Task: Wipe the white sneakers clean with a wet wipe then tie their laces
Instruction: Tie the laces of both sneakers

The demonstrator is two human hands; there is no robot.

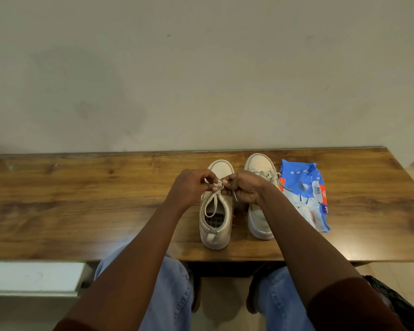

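Wall (pixel 201 68), pale and plain, fills the upper half of the view. Below it runs the long wooden surface (pixel 81 211), and the person sits at its near edge with jeans (pixel 175 295) showing underneath. Both forearms reach forward and converge, elbows wide and wrists close, so the work sits straight ahead under the eyes. The blue wipes pack (pixel 304 192) lies flat at the right, just beside the right sneaker (pixel 258 220) and clear of the work, which suggests the wiping is done. The two sneakers stand side by side, heels toward the person, probably so the lacing can be reached from behind. The right one's lace (pixel 271 174) looks already knotted into a bow. The left sneaker (pixel 216 225) is the one being worked on. The left hand (pixel 191 187) and right hand (pixel 246 186) meet above its tongue, knuckles up, fingers curled. Each pinches part of its laces (pixel 213 201), holding them taut at the crossing so the knot cannot slacken. One loop droops back over the shoe's opening. Whether the bow is fully formed is hidden by the fingers.
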